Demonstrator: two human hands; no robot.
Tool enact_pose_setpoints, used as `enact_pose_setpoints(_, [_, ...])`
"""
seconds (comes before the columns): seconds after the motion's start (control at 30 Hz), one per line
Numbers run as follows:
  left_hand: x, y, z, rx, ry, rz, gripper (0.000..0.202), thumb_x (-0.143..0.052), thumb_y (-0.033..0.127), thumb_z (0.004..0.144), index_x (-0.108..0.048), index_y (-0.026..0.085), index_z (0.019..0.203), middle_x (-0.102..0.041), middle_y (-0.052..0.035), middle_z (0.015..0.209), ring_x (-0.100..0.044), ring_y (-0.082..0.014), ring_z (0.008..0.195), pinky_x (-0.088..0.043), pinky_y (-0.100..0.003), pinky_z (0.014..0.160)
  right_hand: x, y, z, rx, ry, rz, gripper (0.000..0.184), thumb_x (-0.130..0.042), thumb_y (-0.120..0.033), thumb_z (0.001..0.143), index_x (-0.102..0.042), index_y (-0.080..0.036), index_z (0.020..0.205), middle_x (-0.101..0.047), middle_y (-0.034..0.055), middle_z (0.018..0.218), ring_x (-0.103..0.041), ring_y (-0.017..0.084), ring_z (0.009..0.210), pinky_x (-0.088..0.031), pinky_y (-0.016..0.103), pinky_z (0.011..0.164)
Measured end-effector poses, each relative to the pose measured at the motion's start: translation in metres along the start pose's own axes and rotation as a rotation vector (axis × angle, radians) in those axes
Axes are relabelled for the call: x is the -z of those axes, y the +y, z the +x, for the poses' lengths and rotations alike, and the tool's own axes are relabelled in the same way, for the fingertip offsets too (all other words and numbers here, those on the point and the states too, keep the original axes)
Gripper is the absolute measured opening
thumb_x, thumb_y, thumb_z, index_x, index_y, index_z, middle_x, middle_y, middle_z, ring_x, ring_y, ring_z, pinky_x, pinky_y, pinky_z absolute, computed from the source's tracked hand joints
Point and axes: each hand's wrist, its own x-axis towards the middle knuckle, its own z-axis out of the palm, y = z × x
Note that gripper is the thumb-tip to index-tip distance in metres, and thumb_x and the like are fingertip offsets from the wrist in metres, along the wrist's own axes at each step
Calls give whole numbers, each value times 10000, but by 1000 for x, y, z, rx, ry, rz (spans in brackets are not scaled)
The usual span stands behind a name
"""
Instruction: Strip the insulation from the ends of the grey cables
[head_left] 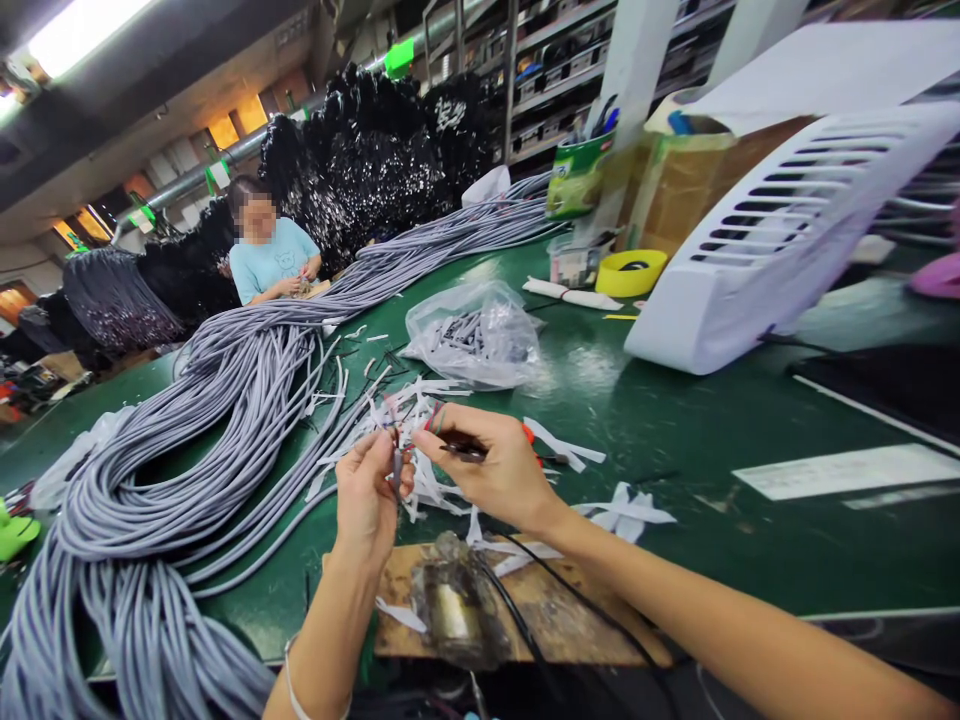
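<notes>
My left hand is closed, thumb and fingers pinching the end of a grey cable. Just to its right, my right hand pinches thin coloured wires at the cable's end; the exact grip is too small to make out. A dark, slim object shows inside the curled fingers of that hand, its kind unclear. White strips lie in a loose heap under and behind both hands. Bits of red peek out behind the right hand, mostly hidden.
A thick bundle of grey cables runs along the left. Below my hands, a metal device sits on a wooden board. Behind are a plastic bag of small grey pieces, yellow tape and a white slotted housing. Another person sits across.
</notes>
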Motion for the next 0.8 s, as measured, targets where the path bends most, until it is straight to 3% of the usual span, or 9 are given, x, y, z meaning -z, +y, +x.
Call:
enact_pose_setpoints(0.17, [1, 3, 0, 28, -72, -1, 316, -768, 314, 477, -573, 123, 636, -543, 27, 516, -441, -47, 390, -289, -158, 364, 1, 3, 0, -28, -10, 18, 306, -525, -349, 788, -475, -170, 545, -474, -10, 515, -389, 87, 475, -325, 223, 462])
enact_pose_setpoints(0.33, [1, 4, -2, 118, -199, -41, 392, -767, 359, 516, -658, 110, 798, -490, 53, 497, -361, -10, 365, -263, -140, 372, 1, 4, -1, 16, -51, 6, 334, -527, -365, 797, -475, -171, 530, -441, -19, 504, -370, 87, 472, -318, 226, 463])
enact_pose_setpoints(0.63, [3, 4, 2, 86, -64, -27, 362, -817, 322, 393, -597, 111, 587, -536, 23, 479, -434, -39, 369, -326, -161, 375, 0, -3, 0, 135, 43, -61, 322, -566, -324, 787, -466, -179, 517, -450, -29, 478, -371, 72, 427, -309, 211, 421])
enact_pose_setpoints(0.8, [4, 2, 5, 78, -48, -53, 329, -789, 308, 462, -560, 118, 601, -535, 26, 480, -446, -49, 355, -313, -153, 332, -2, -1, -3, 318, 116, -175, 262, -551, -212, 799, -511, -173, 543, -511, -3, 494, -447, 81, 438, -348, 204, 422])
